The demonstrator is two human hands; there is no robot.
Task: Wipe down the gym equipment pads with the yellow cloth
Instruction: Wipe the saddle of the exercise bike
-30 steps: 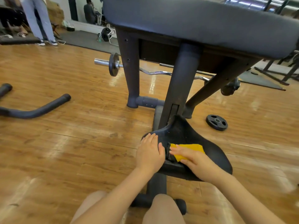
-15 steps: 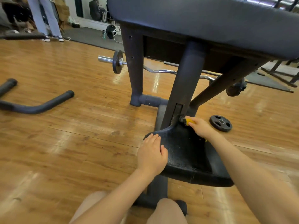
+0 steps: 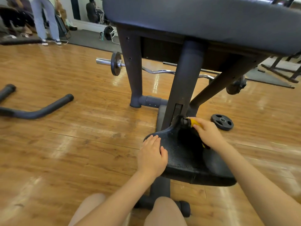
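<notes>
Yellow cloth (image 3: 195, 122) is bunched in the right hand (image 3: 207, 135), fingers curled round it, pressed at the seat pad's (image 3: 184, 159) far end by the upright post (image 3: 184, 82). Left hand (image 3: 151, 154) lies flat, fingers straight, on the seat's left edge. Judged: seat wipe is near its end; the big upper pad (image 3: 203, 20) looks not yet wiped.

Glossy wood plank floor (image 3: 68, 144), bench base (image 3: 147, 101), loose weight plate (image 3: 222, 122), curl barbell (image 3: 116, 63), curved black bar (image 3: 40, 110)
</notes>
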